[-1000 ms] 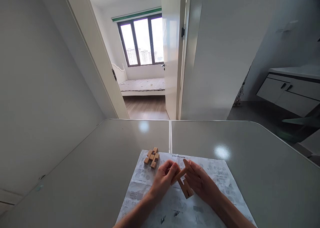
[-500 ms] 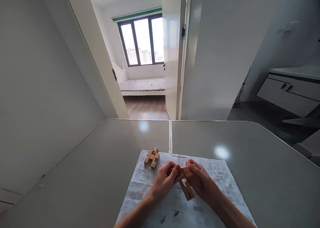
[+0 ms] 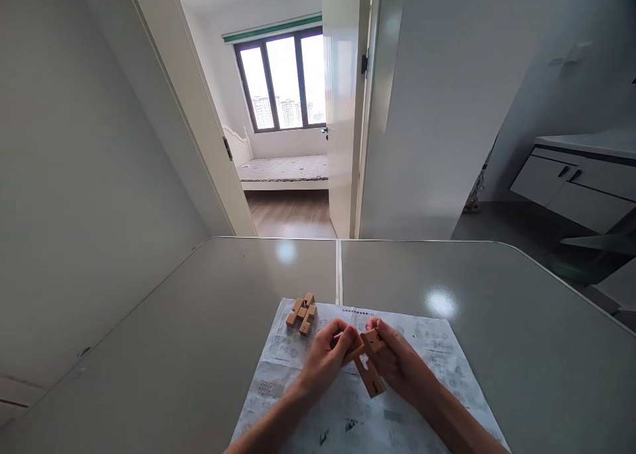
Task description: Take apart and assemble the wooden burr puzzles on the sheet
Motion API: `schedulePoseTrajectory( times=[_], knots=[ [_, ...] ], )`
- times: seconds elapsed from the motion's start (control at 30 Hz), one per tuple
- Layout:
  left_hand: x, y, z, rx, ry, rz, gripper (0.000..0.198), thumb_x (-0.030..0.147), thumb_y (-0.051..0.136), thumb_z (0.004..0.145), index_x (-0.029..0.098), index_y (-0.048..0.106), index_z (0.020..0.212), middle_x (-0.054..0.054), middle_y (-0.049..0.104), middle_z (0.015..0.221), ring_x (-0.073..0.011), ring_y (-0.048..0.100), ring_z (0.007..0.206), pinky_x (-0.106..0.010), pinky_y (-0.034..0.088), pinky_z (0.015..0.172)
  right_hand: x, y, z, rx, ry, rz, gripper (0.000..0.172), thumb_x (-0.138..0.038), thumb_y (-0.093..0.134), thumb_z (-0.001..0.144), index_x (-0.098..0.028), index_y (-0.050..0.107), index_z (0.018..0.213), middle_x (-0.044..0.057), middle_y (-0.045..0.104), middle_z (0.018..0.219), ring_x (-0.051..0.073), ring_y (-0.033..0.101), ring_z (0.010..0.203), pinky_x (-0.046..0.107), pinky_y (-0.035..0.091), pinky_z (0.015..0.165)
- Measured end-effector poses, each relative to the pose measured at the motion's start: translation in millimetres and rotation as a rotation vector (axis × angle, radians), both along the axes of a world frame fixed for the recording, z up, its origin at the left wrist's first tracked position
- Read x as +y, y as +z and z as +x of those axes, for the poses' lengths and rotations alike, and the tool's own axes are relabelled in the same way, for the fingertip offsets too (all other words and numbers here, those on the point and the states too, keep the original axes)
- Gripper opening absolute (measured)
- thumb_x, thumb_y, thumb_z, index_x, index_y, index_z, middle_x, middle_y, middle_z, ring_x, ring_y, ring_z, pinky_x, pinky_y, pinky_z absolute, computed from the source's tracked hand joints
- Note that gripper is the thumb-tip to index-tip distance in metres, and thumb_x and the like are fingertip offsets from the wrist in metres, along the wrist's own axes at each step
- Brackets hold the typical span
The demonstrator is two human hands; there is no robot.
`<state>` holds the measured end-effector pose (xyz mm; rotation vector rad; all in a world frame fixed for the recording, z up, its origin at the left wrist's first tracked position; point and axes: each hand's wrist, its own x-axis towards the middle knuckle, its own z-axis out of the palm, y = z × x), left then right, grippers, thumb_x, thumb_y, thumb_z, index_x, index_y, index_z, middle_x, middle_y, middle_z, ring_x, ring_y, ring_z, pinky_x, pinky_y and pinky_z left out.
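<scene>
The left hand (image 3: 322,354) and the right hand (image 3: 401,360) hide parts of the wooden pieces (image 3: 370,380). The small print (image 3: 271,388) is too blurred for reading; the paper sheet (image 3: 362,411) is cut off below.

This is a home, most likely a flat. Past the open white door (image 3: 342,109) at the far side lies a bedroom — a bed (image 3: 283,170) with a pale, curved headboard (image 3: 237,146) and a patterned mattress stands on a wood-look floor (image 3: 291,210). The far window (image 3: 283,79) looks out on tall buildings (image 3: 262,112), under a green-edged blind (image 3: 273,28). To the right are white cabinets (image 3: 591,185) with dark handles — household fittings, plain-walled.
</scene>
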<state>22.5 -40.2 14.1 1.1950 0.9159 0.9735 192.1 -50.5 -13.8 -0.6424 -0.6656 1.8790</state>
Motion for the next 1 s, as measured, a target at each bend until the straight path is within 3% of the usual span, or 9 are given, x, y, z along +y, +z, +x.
schedulePoseTrajectory(
  times=[0.17, 0.4, 0.67, 0.83, 1.0],
  knots=[
    [-0.9, 1.9, 0.2, -0.056, -0.025, -0.015, 0.053, 0.067, 0.070, 0.085, 0.017, 0.055, 0.077, 0.007, 0.044, 0.063, -0.0072, 0.033, 0.056, -0.021, 0.025, 0.052, 0.8, -1.5, -1.1, 0.009, 0.078, -0.002, 0.044, -0.063, 0.074, 0.087, -0.021, 0.060, 0.088, -0.013, 0.025, 0.054, 0.006, 0.014, 0.046, 0.016, 0.022, 0.039],
    [0.5, -2.2, -0.1, -0.102, -0.032, -0.020, 0.052, 0.067, 0.068, 0.086, 0.017, 0.054, 0.078, 0.009, 0.041, 0.058, -0.0062, 0.026, 0.051, -0.021, 0.021, 0.050, 0.5, -2.1, -4.4, 0.023, 0.106, 0.006, 0.048, -0.066, 0.068, 0.090, -0.019, 0.067, 0.095, -0.012, 0.032, 0.050, 0.006, 0.018, 0.043, 0.018, 0.024, 0.040],
    [1.1, -4.2, -2.4, -0.176, 0.034, -0.115, 0.051, 0.067, 0.071, 0.084, 0.018, 0.056, 0.082, 0.008, 0.041, 0.062, -0.0069, 0.027, 0.054, -0.020, 0.027, 0.053, 0.5, -4.6, -2.0, -0.024, 0.135, 0.013, 0.038, -0.054, 0.077, 0.087, -0.025, 0.063, 0.107, -0.010, 0.044, 0.057, 0.006, 0.026, 0.041, 0.017, 0.027, 0.041],
    [1.6, -6.7, -2.6, -0.159, 0.059, -0.119, 0.051, 0.066, 0.072, 0.083, 0.018, 0.057, 0.081, 0.006, 0.045, 0.063, -0.0074, 0.034, 0.055, -0.020, 0.031, 0.055, 2.9, -10.8, -1.1, -0.017, 0.163, -0.002, 0.039, -0.054, 0.077, 0.088, -0.026, 0.059, 0.106, -0.012, 0.042, 0.056, 0.004, 0.020, 0.038, 0.014, 0.020, 0.034],
    [2.3, -8.4, -3.8, -0.149, 0.060, -0.140, 0.052, 0.068, 0.072, 0.082, 0.018, 0.055, 0.081, 0.007, 0.043, 0.062, -0.0071, 0.034, 0.055, -0.019, 0.031, 0.054, 3.3, -11.0, -2.5, -0.006, 0.181, 0.010, 0.039, -0.054, 0.077, 0.088, -0.025, 0.058, 0.106, -0.013, 0.043, 0.055, 0.003, 0.018, 0.037, 0.013, 0.024, 0.030]
  ],
)
